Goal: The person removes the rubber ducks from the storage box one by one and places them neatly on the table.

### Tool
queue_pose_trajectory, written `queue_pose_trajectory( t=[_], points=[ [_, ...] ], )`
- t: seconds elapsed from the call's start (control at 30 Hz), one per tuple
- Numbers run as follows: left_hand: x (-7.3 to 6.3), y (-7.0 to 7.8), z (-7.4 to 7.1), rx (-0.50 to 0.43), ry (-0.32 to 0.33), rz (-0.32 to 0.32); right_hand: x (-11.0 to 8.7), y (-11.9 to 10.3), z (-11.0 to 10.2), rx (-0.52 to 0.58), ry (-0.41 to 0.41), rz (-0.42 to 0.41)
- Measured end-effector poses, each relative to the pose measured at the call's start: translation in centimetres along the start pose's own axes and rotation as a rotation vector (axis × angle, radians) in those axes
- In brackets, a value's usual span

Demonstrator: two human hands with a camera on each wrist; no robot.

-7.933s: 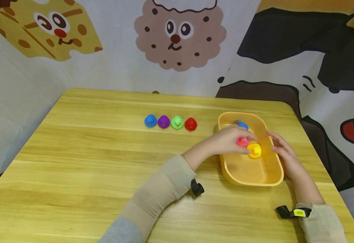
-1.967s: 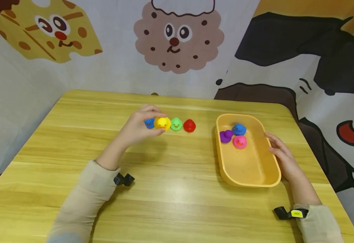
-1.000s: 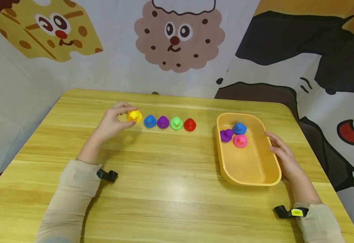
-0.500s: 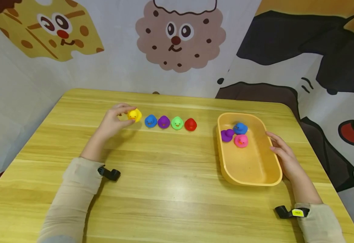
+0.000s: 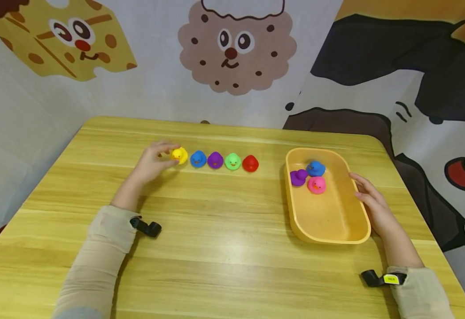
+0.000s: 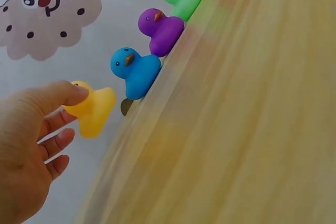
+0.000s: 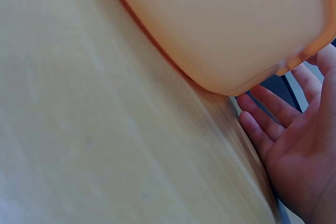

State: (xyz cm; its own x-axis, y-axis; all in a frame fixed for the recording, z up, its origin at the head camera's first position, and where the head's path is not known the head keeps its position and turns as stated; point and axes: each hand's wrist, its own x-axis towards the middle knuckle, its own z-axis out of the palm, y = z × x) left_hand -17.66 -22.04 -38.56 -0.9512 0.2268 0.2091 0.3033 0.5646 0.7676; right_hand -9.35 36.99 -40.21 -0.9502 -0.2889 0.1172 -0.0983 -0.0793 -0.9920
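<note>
Head view: the left hand (image 5: 153, 162) pinches the yellow duck (image 5: 181, 155), just beside the blue duck (image 5: 198, 159) on the table (image 5: 216, 230). Left wrist: thumb against its head. Right wrist: the right hand (image 7: 299, 145) touches the tub (image 7: 236, 30); whether it grips, I can't tell.

Head cam: high over table (image 5: 224, 274), faces fwd/down, wide. L wrist cam (image 5: 146, 227), I see, looks close & tilted along duck row (image 6: 165, 34); shared w/ head. R wrist cam (image 5: 381, 279): low, close, facing outside of tub (image 7: 226, 30); shared w/ head.
</note>
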Motion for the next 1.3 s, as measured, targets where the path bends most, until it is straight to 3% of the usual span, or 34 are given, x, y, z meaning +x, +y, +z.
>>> queue_pose_trajectory(
  t=[0.67,1.3],
  points=[
    [0.1,-1.5,0.8,0.011,-0.021,-0.062,0.0,-0.1,0.0,0.004,0.003,-0.003],
    [0.2,-1.2,0.8,-0.010,-0.005,-0.055,0.0,0.0,-0.1,0.001,0.008,0.000]
  ],
)
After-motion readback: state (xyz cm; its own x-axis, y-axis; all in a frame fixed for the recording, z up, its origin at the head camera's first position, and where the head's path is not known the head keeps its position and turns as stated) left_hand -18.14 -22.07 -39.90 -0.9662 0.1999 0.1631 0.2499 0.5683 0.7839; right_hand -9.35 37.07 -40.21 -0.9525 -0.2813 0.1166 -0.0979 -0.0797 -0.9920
